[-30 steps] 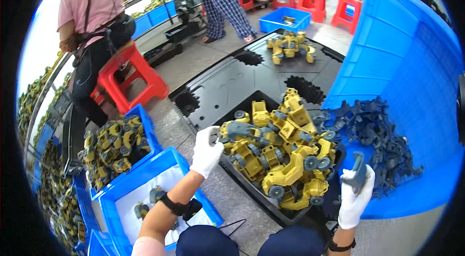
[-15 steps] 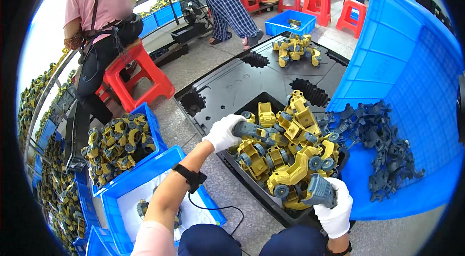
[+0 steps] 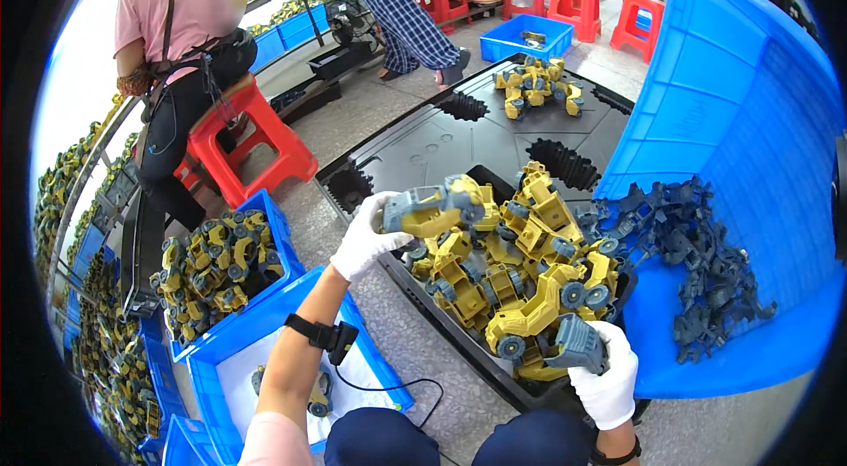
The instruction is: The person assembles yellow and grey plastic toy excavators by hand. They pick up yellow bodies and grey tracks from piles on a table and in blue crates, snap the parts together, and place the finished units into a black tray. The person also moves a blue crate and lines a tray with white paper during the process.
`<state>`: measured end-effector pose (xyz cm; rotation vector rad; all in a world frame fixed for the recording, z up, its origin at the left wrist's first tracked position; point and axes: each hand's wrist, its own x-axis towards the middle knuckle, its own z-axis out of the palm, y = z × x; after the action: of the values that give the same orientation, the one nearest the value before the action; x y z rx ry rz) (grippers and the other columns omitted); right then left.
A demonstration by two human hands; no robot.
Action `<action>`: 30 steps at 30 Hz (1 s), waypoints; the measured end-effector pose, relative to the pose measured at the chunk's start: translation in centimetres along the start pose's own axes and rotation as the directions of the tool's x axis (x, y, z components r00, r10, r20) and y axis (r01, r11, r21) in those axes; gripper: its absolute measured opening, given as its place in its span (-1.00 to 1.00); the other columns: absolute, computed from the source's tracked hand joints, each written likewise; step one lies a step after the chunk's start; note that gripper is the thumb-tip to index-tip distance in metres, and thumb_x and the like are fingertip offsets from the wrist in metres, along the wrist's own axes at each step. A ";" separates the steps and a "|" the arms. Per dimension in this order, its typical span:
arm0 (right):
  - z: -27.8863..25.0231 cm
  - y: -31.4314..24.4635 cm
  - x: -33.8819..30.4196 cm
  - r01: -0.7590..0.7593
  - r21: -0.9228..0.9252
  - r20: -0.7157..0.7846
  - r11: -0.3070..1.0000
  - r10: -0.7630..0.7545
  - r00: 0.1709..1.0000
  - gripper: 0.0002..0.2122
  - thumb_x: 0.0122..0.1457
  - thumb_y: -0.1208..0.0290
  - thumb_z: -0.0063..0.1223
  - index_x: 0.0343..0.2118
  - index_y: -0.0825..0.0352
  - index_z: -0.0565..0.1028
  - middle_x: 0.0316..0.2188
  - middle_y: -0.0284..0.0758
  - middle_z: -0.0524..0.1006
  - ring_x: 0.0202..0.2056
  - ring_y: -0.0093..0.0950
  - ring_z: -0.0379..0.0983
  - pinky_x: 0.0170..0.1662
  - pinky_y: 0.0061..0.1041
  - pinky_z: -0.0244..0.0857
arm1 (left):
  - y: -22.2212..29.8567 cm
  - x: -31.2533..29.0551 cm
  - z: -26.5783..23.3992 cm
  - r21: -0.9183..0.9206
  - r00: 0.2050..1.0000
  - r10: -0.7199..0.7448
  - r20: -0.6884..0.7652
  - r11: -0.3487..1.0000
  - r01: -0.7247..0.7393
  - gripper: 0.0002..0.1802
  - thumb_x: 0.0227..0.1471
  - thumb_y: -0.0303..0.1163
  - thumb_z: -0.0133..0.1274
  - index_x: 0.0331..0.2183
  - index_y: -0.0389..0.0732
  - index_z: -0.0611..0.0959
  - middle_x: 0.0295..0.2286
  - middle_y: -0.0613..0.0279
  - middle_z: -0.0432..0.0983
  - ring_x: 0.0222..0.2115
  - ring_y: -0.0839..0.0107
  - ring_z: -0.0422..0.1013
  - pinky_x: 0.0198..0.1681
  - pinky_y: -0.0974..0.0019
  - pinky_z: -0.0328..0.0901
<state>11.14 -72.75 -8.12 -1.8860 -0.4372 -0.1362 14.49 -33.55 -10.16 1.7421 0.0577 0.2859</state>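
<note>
Lifted over the left edge of the black crate is a yellow and grey toy truck [image 3: 430, 212], its near end in the closed fingers of my gloved left hand [image 3: 360, 241]. Close to the crate's near right corner, my gloved right hand [image 3: 610, 382] is closed round a grey plastic toy truck bed [image 3: 578, 345]. Between my hands, yellow toy trucks [image 3: 534, 311] with grey wheels lie heaped in the black crate [image 3: 468, 358]. To the right, dark grey plastic parts [image 3: 697, 263] are piled inside a tilted blue bin [image 3: 750, 139].
A large black plastic platform [image 3: 423, 153] bears a small pile of toy trucks [image 3: 538, 88]. Left of me stand a blue bin of trucks [image 3: 287, 241] and a paper-lined blue bin [image 3: 384, 378]. Beyond are red stools [image 3: 265, 139], a seated person [image 3: 168, 16] and someone standing.
My left hand has moved left and up from the heap, bringing the toy truck out with it. My right hand and the truck bed have barely moved. The standing person's foot has shifted.
</note>
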 end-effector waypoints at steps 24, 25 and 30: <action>-0.1 0.8 -0.7 -0.092 0.068 -0.056 0.993 0.095 0.994 -0.63 -0.14 0.59 0.18 -0.19 0.40 0.42 -0.37 -0.31 0.53 -0.34 -0.56 0.46 -0.22 -0.57 0.35 | -8.3 -24.0 -5.0 0.753 0.695 0.311 -0.649 0.131 0.645 -0.28 -0.32 -0.32 0.24 -0.05 -0.28 0.38 -0.13 -0.10 0.33 -0.09 -0.04 0.28 0.01 0.09 0.20; -0.1 0.8 -0.8 -0.094 0.077 -0.053 0.993 0.099 0.994 -0.63 -0.14 0.59 0.18 -0.19 0.40 0.42 -0.36 -0.31 0.53 -0.34 -0.56 0.47 -0.22 -0.57 0.35 | -7.4 -21.6 -4.1 0.846 0.781 0.324 -0.533 0.221 0.486 -0.29 -0.32 -0.29 0.26 -0.06 -0.27 0.40 -0.16 -0.06 0.34 -0.10 0.02 0.28 0.00 0.09 0.21; 0.0 0.6 -1.0 -0.071 0.033 -0.067 0.997 0.073 0.995 -0.62 -0.16 0.58 0.18 -0.18 0.40 0.42 -0.36 -0.30 0.53 -0.33 -0.55 0.47 -0.20 -0.56 0.35 | 1.4 -9.2 6.9 0.094 0.969 -0.191 -0.158 0.974 0.207 -0.20 -0.24 -0.18 0.29 0.01 -0.31 0.34 -0.11 -0.02 0.35 -0.08 0.16 0.32 0.01 0.14 0.24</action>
<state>10.38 -73.14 -8.98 -1.8587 -0.3223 -0.1447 6.96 -42.23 -11.41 1.8052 0.3601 0.2675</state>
